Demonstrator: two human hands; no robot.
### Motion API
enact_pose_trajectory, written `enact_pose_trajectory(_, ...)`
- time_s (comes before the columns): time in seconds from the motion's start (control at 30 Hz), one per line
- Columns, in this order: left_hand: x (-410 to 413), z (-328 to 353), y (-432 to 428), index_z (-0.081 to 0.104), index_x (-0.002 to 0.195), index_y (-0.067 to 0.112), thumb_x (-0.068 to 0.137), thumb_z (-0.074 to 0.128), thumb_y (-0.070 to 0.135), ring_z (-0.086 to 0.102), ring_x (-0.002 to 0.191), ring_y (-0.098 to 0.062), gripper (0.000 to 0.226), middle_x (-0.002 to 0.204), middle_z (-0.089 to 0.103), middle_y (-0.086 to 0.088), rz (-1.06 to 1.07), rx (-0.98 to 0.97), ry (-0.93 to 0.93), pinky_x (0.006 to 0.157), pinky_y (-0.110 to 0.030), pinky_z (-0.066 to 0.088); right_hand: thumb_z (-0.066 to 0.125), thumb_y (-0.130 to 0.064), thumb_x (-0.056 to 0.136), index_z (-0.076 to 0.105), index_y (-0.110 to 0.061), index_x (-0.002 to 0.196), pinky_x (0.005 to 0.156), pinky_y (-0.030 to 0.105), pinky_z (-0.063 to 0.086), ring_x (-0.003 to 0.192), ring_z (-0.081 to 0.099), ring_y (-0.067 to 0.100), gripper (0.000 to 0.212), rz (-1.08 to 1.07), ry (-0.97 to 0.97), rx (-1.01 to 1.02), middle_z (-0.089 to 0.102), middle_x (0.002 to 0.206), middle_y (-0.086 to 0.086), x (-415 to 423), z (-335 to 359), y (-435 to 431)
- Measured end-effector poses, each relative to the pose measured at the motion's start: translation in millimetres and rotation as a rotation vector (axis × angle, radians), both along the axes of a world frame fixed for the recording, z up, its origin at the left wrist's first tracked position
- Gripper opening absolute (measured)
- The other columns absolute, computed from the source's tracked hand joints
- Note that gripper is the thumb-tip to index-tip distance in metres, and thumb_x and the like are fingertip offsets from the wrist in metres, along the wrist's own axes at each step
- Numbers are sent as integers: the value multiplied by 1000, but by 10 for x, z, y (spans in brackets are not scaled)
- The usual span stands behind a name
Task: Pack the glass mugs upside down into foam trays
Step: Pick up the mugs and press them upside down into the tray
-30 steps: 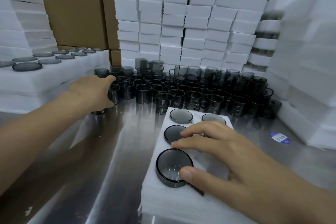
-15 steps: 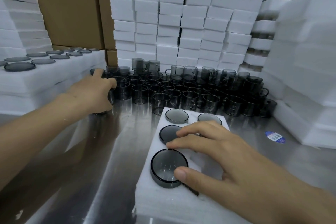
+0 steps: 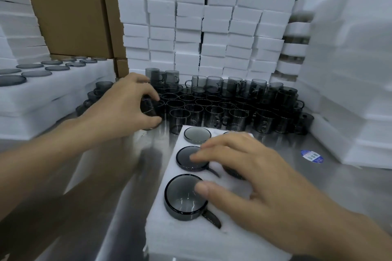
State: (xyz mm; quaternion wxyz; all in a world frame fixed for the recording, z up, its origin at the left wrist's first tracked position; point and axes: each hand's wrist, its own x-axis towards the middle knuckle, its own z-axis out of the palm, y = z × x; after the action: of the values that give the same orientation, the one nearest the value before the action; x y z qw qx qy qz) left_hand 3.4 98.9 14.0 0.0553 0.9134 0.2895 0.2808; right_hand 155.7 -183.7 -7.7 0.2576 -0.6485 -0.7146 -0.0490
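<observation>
Head view looks down on a white foam tray (image 3: 212,246) lying on the steel counter (image 3: 339,188), with smoky glass mugs sunk upside down into its pockets so that only their round bases and dark handles show. In the tray's left column sit the nearest mug (image 3: 180,195), a second mug (image 3: 186,158) behind it and a third mug (image 3: 196,133) at the far end; the right column holds a fourth mug (image 3: 233,172), mostly hidden (only its dark edge peeks out). Over that column lies the right hand (image 3: 265,180), fingers spread and relaxed, gripping nothing, its thumb tip touching the base of the nearest mug and its fingertips reaching over the second. Beyond the tray, the left hand (image 3: 123,108) curls fingers and thumb round an upright mug (image 3: 151,108) at the near left corner of a dense crowd of loose mugs (image 3: 233,104), all standing mouth up on the counter. A blue sticker (image 3: 311,156) lies on the bare steel to the right. Filled trays (image 3: 53,85) are stacked at the left, foam blocks (image 3: 212,17) rise behind the mugs and along the right side, and cardboard boxes (image 3: 74,6) stand at the far left.
</observation>
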Motion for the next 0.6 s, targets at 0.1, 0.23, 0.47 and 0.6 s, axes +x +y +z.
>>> enact_pose_trajectory(0.1, 31, 237, -404, 79, 104, 46, 56, 88, 69, 65, 123, 3, 54, 122, 76, 20, -218, -387, -322, 104, -34, 49, 65, -50, 99, 61, -41, 138, 104, 22, 47, 133, 54, 6, 40, -77, 77, 274, 53, 135, -26, 50, -46, 43)
enact_pose_trajectory(0.23, 53, 262, -904, 81, 112, 37, 68, 90, 54, 78, 105, -10, 48, 112, 82, 9, -514, -618, -584, 90, -33, 60, 76, -43, 95, 49, -39, 155, 107, 8, 38, 146, 44, 6, 66, -191, 169, 469, 43, 154, -18, 117, -20, 66)
enact_pose_trajectory(0.47, 18, 5, -1422, 72, 120, 20, 73, 99, 22, 73, 123, -21, 55, 121, 79, 1, -716, -417, -685, 90, -39, 66, 74, -39, 85, 56, -39, 146, 90, 9, 49, 113, 68, -8, 64, -98, 244, 431, 70, 123, -31, 113, -43, 82)
enact_pose_trajectory(0.6, -25, -10, -1463, 70, 125, 17, 77, 97, 27, 69, 128, -22, 56, 125, 74, 5, -642, -124, -641, 103, -37, 60, 83, -29, 84, 56, -28, 149, 92, 19, 52, 122, 67, 8, 70, -57, 232, 496, 67, 132, -18, 114, -45, 89)
